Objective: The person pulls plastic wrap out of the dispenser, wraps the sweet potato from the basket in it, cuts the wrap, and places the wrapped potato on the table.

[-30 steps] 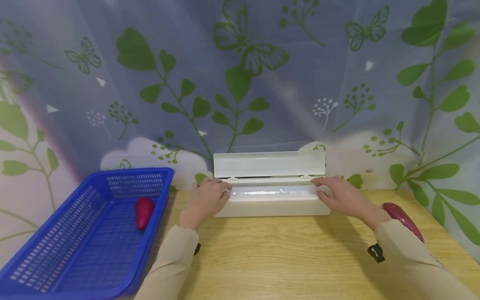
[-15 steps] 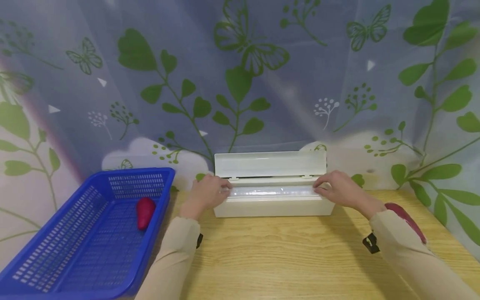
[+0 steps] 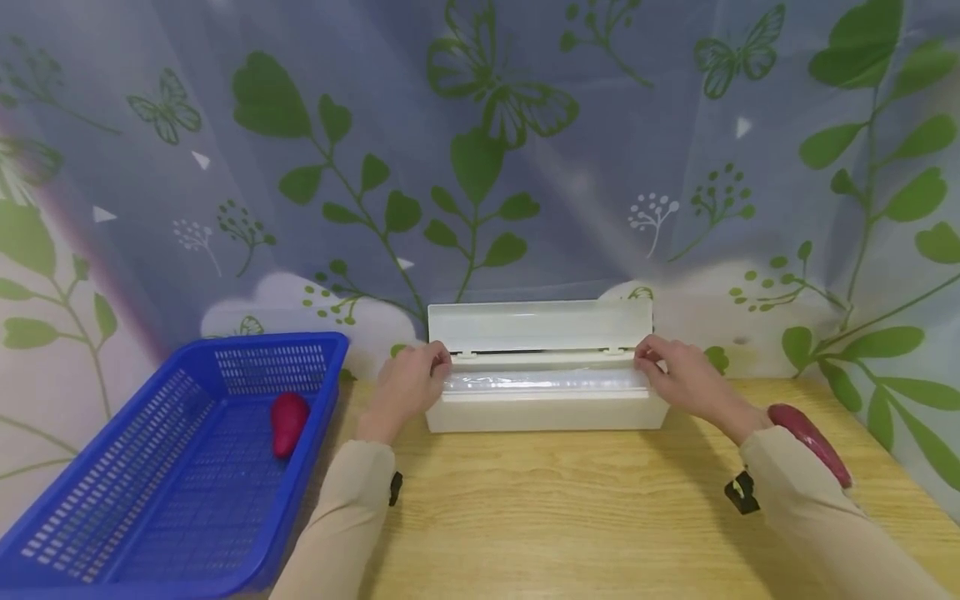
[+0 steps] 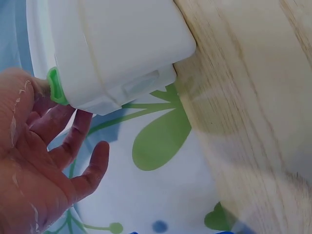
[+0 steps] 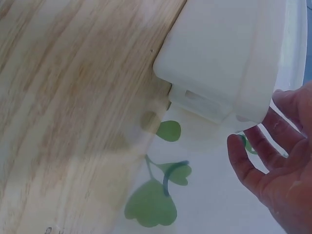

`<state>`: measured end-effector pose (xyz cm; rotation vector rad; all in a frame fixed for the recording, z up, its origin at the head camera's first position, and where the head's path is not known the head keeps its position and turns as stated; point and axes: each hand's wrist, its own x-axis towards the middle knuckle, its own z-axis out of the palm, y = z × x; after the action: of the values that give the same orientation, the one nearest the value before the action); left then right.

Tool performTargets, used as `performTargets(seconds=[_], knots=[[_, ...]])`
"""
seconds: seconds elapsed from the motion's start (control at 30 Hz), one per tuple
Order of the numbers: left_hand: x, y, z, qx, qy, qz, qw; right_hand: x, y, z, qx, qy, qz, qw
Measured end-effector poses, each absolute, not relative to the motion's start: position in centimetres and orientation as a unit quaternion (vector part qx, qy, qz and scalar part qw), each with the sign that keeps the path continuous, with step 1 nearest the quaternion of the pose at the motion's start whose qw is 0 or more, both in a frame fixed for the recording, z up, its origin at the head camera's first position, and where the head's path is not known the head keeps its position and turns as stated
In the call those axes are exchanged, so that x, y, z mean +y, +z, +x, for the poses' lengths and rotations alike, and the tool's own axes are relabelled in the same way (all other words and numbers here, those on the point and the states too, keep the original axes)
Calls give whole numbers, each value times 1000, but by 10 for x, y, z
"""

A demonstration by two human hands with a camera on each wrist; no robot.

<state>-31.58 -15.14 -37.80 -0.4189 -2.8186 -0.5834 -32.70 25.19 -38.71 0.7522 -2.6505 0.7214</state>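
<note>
A white cling film dispenser (image 3: 543, 414) stands at the back of the table, its lid (image 3: 538, 325) raised. Clear cling film (image 3: 546, 381) stretches across its top. At the left end, thumb and fingertips of my left hand (image 3: 408, 385) pinch the film's edge; the film between them is hard to see. My right hand (image 3: 686, 379) pinches likewise at the right end. In the left wrist view, the thumb is beside a green piece (image 4: 57, 87) on the dispenser's end. The right wrist view has the lower fingers (image 5: 239, 158) loosely bent below the dispenser's corner (image 5: 248, 117).
A blue plastic basket (image 3: 258, 542) stands at the left with a red, pear-shaped item (image 3: 288, 423) inside. A long dark-red item (image 3: 810, 442) lies at the right, partly behind the right forearm. A leaf-patterned curtain (image 3: 540, 183) hangs right behind the dispenser.
Both hands have shifted outward towards the dispenser's ends since half a second ago. More of the film's left part shows. The dispenser, basket and red items stay in place.
</note>
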Motion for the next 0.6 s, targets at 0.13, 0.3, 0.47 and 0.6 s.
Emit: performTargets(seconds=[0.13, 0.3, 0.47, 0.6], knots=[[-153, -377, -316, -960, -214, -150, 100, 252, -388, -327, -923, 264, 241, 142], [-156, -371, -314, -959, -216, -173, 59, 248, -387, -327, -928, 288, 193, 137], [-156, -368, -315, -963, -208, -169, 20, 244, -388, -330, -929, 312, 145, 137], [-159, -369, -317, -962, -209, -173, 22, 241, -391, -332, -927, 324, 136, 134]])
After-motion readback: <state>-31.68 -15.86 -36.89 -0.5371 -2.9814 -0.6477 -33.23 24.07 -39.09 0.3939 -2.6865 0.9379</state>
